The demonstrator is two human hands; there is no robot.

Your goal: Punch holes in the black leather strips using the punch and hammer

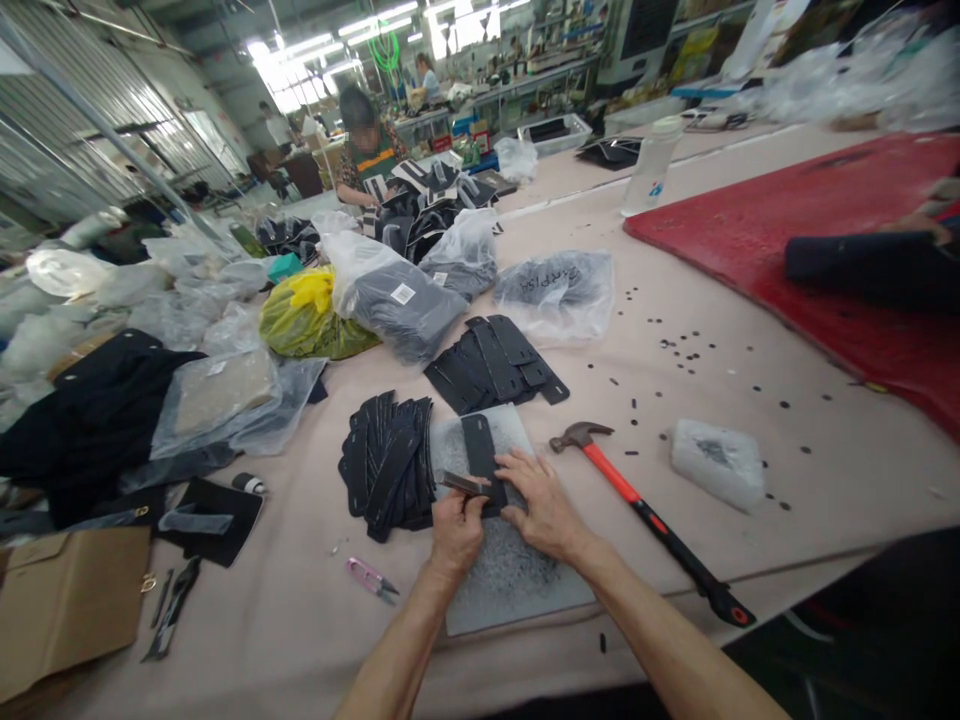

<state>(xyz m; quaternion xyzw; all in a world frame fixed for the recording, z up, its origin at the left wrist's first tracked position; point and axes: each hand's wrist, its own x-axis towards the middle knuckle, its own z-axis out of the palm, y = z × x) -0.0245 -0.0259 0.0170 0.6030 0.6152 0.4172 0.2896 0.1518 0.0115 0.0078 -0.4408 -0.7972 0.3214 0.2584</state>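
Observation:
My left hand (456,532) is closed around a metal punch (463,484), which it holds low over a dark strip (478,445). The strip, with a slot near its far end, lies on a speckled grey board (499,590). My right hand (546,508) rests on the strip's right side, fingers spread. To the left of the board is a fanned pile of dark strips (386,455); a second pile (495,360) lies beyond it. A claw hammer (637,495) with a red and black handle is right of my right hand. The punch's tip is hidden.
Pink thread snips (371,578) lie at the front left. On the right are a whitish block (718,462), scattered dark bits, a red board (810,230) and a bottle (654,165). Plastic-wrapped bundles (397,295) stand further back. Across the table a person (367,150) handles dark pieces.

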